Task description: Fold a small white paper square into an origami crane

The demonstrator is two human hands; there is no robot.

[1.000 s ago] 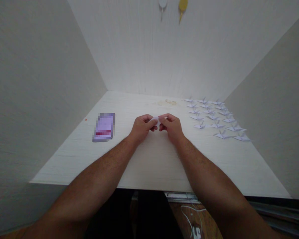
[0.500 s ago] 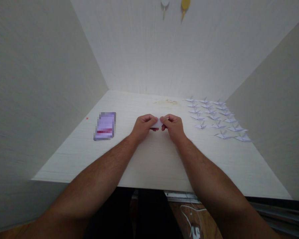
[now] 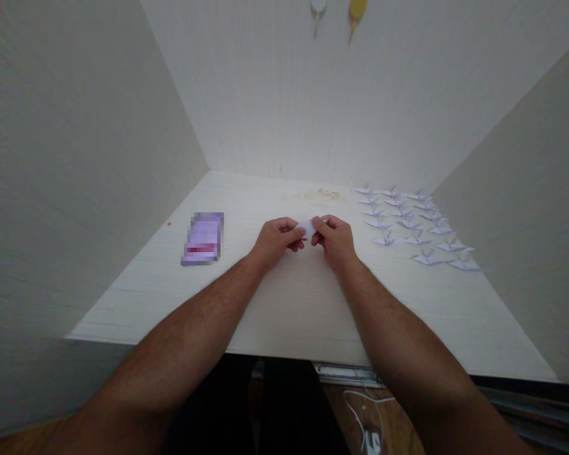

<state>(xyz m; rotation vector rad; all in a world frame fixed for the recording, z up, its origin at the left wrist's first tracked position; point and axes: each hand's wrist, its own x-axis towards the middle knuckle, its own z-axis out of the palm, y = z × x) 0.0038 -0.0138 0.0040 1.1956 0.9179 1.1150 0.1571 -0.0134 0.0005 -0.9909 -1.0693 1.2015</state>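
Note:
Both hands meet at the middle of the white tabletop (image 3: 294,303). My left hand (image 3: 275,239) and my right hand (image 3: 334,240) are closed in a pinch on a small piece of white folded paper (image 3: 308,227) held between their fingertips, just above the table. Most of the paper is hidden by the fingers. Several finished paper cranes (image 3: 415,230) lie in rows to the right of my right hand.
A purple packet (image 3: 203,237) lies flat to the left of my left hand. Pale walls close in the table at the left, back and right. A faint stain (image 3: 320,194) marks the far tabletop. A white cable (image 3: 365,420) lies on the floor below the front edge.
The hands have stayed together at the table's middle, fingers shifting slightly on the paper. The view has drifted a little to the left.

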